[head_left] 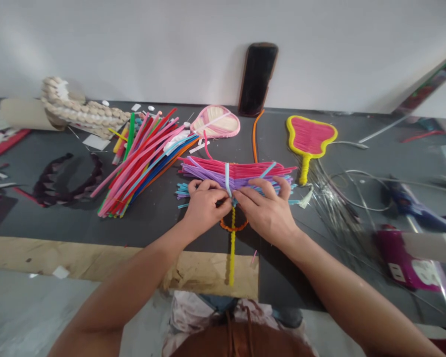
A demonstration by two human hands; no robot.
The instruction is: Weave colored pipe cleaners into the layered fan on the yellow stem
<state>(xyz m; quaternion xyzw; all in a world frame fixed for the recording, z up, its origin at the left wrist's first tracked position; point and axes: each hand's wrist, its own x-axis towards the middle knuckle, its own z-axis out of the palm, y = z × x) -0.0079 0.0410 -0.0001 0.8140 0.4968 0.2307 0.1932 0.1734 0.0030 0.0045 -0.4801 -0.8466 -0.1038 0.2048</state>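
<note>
A yellow pipe-cleaner stem (232, 253) is laid by the front edge of the counter (70, 223). Beyond it, a bundle of pink and purple pipe cleaners (238, 173) is gripped by the left hand (204, 208) and right hand (267, 210), fingers (208, 191) closed around it beside a pale blue tie (228, 179). A loose pile of multicoloured pipe cleaners (144, 163) is placed to the left; a pink-and-yellow pipe-cleaner fan (310, 136) is laid near the rear edge.
</note>
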